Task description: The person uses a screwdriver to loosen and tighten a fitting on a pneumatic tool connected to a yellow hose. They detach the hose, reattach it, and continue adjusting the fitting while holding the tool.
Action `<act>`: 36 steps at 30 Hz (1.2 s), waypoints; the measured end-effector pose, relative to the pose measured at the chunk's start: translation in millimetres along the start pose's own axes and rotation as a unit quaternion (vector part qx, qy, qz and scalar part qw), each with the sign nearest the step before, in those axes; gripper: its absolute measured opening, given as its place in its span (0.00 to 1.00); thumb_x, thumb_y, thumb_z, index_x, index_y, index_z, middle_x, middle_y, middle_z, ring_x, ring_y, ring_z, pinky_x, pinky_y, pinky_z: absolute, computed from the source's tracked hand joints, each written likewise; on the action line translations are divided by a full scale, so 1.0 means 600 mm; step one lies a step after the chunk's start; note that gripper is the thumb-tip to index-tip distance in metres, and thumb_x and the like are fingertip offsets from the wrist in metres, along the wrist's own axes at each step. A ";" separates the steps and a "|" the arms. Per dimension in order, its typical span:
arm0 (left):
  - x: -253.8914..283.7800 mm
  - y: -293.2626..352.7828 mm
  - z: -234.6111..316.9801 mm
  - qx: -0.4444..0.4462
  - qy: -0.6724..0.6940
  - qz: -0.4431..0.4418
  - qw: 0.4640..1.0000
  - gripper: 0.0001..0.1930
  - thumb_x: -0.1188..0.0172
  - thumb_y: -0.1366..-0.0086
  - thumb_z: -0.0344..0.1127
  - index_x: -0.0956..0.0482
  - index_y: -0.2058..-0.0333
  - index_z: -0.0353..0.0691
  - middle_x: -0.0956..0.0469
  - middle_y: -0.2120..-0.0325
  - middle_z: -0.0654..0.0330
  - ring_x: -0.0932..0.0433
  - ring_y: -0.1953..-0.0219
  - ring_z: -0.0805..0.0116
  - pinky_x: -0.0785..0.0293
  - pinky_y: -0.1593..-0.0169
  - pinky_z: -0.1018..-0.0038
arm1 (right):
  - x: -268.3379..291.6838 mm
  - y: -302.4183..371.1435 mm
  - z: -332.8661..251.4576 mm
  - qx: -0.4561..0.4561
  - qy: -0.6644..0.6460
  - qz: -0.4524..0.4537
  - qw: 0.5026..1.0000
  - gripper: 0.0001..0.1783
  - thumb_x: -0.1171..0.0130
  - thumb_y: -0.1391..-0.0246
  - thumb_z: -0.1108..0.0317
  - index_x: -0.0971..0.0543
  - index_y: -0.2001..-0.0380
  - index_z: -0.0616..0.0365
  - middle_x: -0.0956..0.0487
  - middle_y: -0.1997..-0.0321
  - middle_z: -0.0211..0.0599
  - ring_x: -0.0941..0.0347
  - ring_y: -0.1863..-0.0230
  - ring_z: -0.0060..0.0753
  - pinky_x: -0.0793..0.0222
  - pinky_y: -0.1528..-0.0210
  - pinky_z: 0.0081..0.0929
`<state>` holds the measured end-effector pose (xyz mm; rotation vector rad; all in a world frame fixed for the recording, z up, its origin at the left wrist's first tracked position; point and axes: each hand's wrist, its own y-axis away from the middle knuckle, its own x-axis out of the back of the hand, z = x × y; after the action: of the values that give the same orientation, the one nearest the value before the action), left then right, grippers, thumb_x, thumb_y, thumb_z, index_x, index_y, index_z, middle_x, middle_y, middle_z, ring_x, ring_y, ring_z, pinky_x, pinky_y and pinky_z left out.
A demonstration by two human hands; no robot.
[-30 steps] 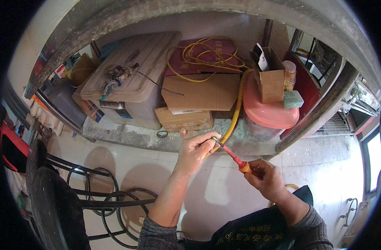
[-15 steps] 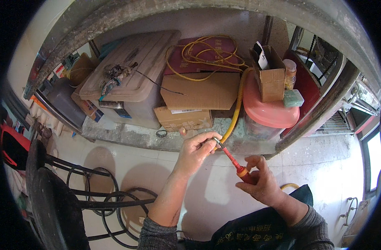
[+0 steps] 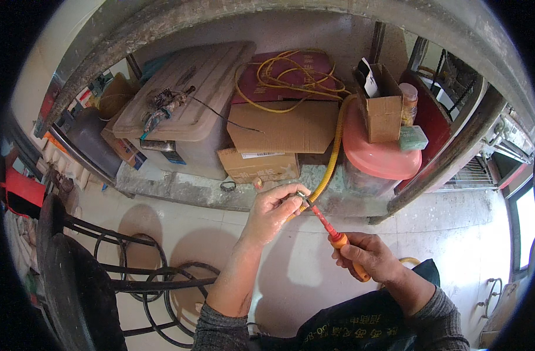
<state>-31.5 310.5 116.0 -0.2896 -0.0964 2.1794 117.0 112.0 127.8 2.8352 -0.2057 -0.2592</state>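
My left hand (image 3: 268, 215) pinches a small metal clamp (image 3: 301, 196) between thumb and fingers, beside a yellow corrugated hose (image 3: 332, 164). How the clamp sits on the hose is partly hidden by my fingers. In my right hand (image 3: 370, 254) is a screwdriver (image 3: 328, 226) with a red shaft sleeve and a red and orange handle, my fingers wrapped around it. Its tip meets the clamp or lies very close to it. The hose runs down from the shelf past my left fingertips.
On the low shelf ahead stand a grey lidded bin (image 3: 179, 117), cardboard boxes (image 3: 282, 126) and a pink-lidded tub (image 3: 379, 155). A yellow cable (image 3: 267, 73) lies coiled behind. A dark ring (image 3: 227, 186) rests on the shelf edge. Black stools (image 3: 80, 286) stand at left.
My right hand has gone from loosely spread fingers at the screwdriver's handle to a closed grip, and the handle has turned. My left hand has stayed nearly in place.
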 end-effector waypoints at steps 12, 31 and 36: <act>-0.011 0.006 0.009 0.033 -0.075 0.025 0.996 0.09 0.46 0.39 0.28 0.22 0.62 0.33 0.27 0.75 0.66 0.31 0.73 0.81 0.33 0.67 0.83 | -0.013 0.000 -0.008 0.117 0.359 0.218 0.900 0.18 0.36 0.54 0.70 0.23 0.57 0.60 0.24 0.68 0.37 0.26 0.67 0.33 0.32 0.64 0.25; -0.039 0.000 0.017 0.008 -0.197 0.018 0.980 0.09 0.42 0.40 0.34 0.23 0.61 0.38 0.25 0.75 0.67 0.32 0.74 0.81 0.34 0.68 0.82 | 0.002 -0.011 -0.010 0.252 0.548 0.302 0.739 0.20 0.34 0.64 0.73 0.25 0.62 0.54 0.25 0.67 0.34 0.29 0.64 0.39 0.30 0.62 0.33; -0.031 0.000 0.010 0.031 -0.163 -0.009 0.986 0.08 0.43 0.40 0.34 0.23 0.65 0.36 0.24 0.76 0.66 0.32 0.76 0.81 0.36 0.72 0.82 | 0.003 -0.014 -0.007 0.295 0.555 0.289 0.722 0.20 0.34 0.64 0.72 0.25 0.62 0.54 0.26 0.69 0.33 0.29 0.64 0.39 0.31 0.63 0.33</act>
<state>-22.4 295.4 125.0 0.1046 -0.2117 2.1910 120.7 121.0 128.9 2.6640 -0.9635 1.8512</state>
